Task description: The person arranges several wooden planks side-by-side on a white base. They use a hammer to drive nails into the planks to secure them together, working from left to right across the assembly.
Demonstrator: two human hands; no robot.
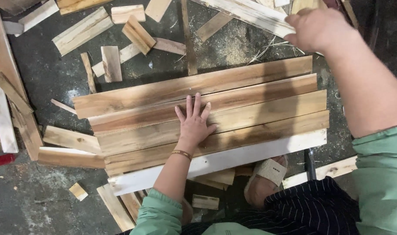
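Left hand (pixel 194 124): flat, fingers (pixel 189 105) spread wide, palm pressing on the planks (pixel 259 102); grips nothing.
Right hand (pixel 318 28): far right at the top, fingers curled over the end of a pale board (pixel 246 13); the grip itself is hidden behind the knuckles, so I cannot tell how tightly it closes.
Planks: about five long brown ones lying side by side on the floor (pixel 41 78), edges touching, with a white plank (pixel 259 152) at the near edge.
Pale board: slanting over the far side of the row, one end in the right hand, the other out of view.
Scraps (pixel 111 63): short offcuts and sawdust scattered on the floor beyond and left of the row.
Foot (pixel 268 176): in a sandal, just under the white plank.
Risks: the row may slide apart if the palm lifts or pushes sideways; the pale board could swing down onto the left hand's fingers; rough edges may give splinters to bare palms; loose scraps could tilt a plank.
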